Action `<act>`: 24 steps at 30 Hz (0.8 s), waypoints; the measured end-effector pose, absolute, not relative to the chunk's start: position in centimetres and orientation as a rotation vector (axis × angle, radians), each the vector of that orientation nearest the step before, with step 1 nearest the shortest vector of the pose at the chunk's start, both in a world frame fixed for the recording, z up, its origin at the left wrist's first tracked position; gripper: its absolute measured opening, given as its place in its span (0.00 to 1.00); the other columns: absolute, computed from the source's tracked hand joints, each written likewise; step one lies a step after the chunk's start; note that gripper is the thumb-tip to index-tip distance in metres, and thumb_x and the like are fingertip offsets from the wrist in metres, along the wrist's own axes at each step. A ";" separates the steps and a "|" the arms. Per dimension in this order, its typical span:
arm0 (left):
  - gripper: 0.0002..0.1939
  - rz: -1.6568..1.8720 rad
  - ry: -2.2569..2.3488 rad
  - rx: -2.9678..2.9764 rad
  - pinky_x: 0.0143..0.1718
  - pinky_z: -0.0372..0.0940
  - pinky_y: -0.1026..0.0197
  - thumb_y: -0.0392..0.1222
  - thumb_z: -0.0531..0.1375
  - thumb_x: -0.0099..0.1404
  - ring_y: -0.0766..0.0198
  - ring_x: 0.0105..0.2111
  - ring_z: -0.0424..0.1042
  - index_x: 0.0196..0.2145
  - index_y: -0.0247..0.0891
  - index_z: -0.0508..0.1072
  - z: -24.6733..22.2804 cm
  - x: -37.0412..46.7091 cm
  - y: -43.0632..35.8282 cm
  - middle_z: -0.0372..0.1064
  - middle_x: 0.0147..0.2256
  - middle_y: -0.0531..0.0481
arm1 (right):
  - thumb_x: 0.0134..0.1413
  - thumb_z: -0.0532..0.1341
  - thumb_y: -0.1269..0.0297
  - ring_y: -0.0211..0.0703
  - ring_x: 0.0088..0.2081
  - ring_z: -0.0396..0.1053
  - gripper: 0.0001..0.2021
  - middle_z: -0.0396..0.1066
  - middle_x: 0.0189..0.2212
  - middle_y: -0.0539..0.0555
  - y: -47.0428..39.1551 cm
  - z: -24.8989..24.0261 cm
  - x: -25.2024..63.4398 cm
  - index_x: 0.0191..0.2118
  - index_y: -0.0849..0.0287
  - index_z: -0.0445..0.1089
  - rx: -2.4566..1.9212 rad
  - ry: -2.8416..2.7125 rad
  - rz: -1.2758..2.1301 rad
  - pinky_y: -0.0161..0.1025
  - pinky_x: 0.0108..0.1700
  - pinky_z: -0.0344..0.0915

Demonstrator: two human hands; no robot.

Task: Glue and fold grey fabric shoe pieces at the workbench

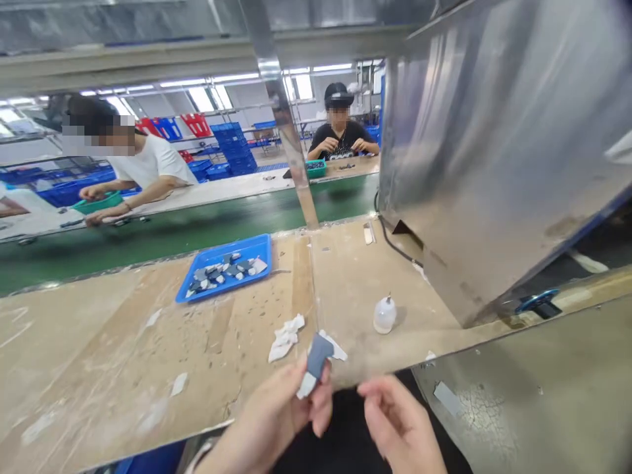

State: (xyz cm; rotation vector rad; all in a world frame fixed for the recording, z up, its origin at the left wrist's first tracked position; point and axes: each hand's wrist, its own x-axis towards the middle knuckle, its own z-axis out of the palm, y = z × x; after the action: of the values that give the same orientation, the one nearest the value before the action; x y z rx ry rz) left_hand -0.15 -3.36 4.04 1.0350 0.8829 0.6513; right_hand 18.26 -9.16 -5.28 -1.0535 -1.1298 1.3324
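In the head view, my left hand (284, 401) holds a dark grey piece (320, 354) with a whitish lower end between thumb and fingers, above the front edge of the wooden table (247, 368). My right hand (395, 421) is to its right, apart from the piece, with its fingers curled; whether anything small is between them is hidden. Crumpled white tissue (286, 338) lies just beyond my left hand. A small translucent bottle with a thin dark tip (385, 315) stands to the right. Further back on the left, a blue tray (255, 247) holds several similar grey and white pieces.
A large metal panel (474, 158) rises at the right, with a black cable at its base. A slanted metal post (289, 125) stands beyond the table. Across the green belt (222, 220), two people work at another bench with green baskets.
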 end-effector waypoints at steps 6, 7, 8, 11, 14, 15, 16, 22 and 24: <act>0.19 0.685 0.502 0.279 0.27 0.58 0.67 0.56 0.62 0.69 0.73 0.21 0.59 0.33 0.34 0.72 0.9 3.0 -8.4 0.57 0.25 0.56 | 0.68 0.59 0.50 0.43 0.49 0.72 0.17 0.71 0.52 0.55 -7.3 -2.4 18.1 0.58 0.43 0.71 -0.886 -1.432 1.020 0.34 0.46 0.70; 0.19 0.681 0.476 0.226 0.27 0.58 0.68 0.55 0.63 0.68 0.74 0.20 0.58 0.33 0.34 0.72 0.9 3.3 -8.5 0.56 0.25 0.57 | 0.69 0.58 0.51 0.43 0.52 0.72 0.17 0.71 0.54 0.54 -7.1 -2.2 18.3 0.58 0.43 0.71 -0.890 -1.465 1.008 0.34 0.48 0.70; 0.19 0.673 0.462 0.187 0.27 0.59 0.68 0.56 0.63 0.68 0.74 0.20 0.57 0.34 0.34 0.72 0.8 3.6 -8.5 0.56 0.24 0.57 | 0.69 0.57 0.53 0.43 0.53 0.72 0.16 0.72 0.54 0.54 -6.9 -2.1 18.5 0.59 0.43 0.71 -0.887 -1.483 0.986 0.34 0.50 0.70; 0.22 0.677 0.539 0.342 0.25 0.59 0.68 0.59 0.60 0.69 0.73 0.19 0.58 0.32 0.35 0.73 0.8 3.3 -8.0 0.60 0.23 0.55 | 0.71 0.57 0.58 0.41 0.50 0.75 0.15 0.78 0.47 0.52 -6.7 -2.0 18.7 0.58 0.46 0.72 -0.886 -1.496 0.865 0.34 0.51 0.71; 0.21 0.850 0.861 1.056 0.31 0.66 0.64 0.57 0.56 0.72 0.65 0.26 0.70 0.36 0.37 0.76 1.0 1.6 -7.4 0.73 0.28 0.47 | 0.70 0.58 0.66 0.39 0.41 0.78 0.13 0.79 0.34 0.49 -6.6 -1.8 18.4 0.54 0.48 0.76 -0.991 -1.459 0.766 0.30 0.43 0.72; 0.20 0.945 0.978 1.341 0.34 0.69 0.63 0.58 0.57 0.71 0.62 0.30 0.73 0.41 0.39 0.77 1.2 1.0 -7.3 0.76 0.32 0.46 | 0.69 0.58 0.68 0.38 0.39 0.79 0.13 0.79 0.31 0.48 -6.5 -1.7 18.3 0.52 0.49 0.77 -1.028 -1.445 0.748 0.30 0.40 0.72; 0.21 1.041 1.072 1.600 0.38 0.71 0.61 0.60 0.60 0.69 0.59 0.34 0.75 0.48 0.41 0.76 1.3 0.5 -7.2 0.78 0.37 0.45 | 0.68 0.59 0.69 0.39 0.38 0.79 0.13 0.78 0.29 0.48 -6.5 -1.6 18.2 0.52 0.50 0.77 -1.055 -1.440 0.737 0.30 0.39 0.72; 0.22 1.162 1.235 2.374 0.46 0.73 0.65 0.45 0.68 0.65 0.60 0.41 0.80 0.54 0.36 0.72 1.9 1.0 -7.3 0.80 0.44 0.46 | 0.66 0.63 0.63 0.37 0.32 0.77 0.09 0.81 0.31 0.50 -6.6 -1.1 17.4 0.45 0.52 0.81 -1.062 -1.356 0.777 0.29 0.36 0.73; 0.16 1.202 1.187 2.312 0.45 0.73 0.67 0.38 0.67 0.67 0.63 0.40 0.79 0.51 0.35 0.74 2.1 1.5 -7.0 0.80 0.42 0.47 | 0.68 0.60 0.57 0.36 0.27 0.75 0.11 0.79 0.28 0.50 -6.8 -1.3 17.1 0.44 0.51 0.81 -1.023 -1.281 0.836 0.29 0.31 0.72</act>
State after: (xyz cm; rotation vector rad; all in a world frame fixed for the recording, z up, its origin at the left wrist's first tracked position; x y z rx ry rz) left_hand 1.47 -7.01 2.07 2.3116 1.1871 1.2021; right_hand 17.10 -6.82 -1.28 -1.0226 -1.2814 0.8359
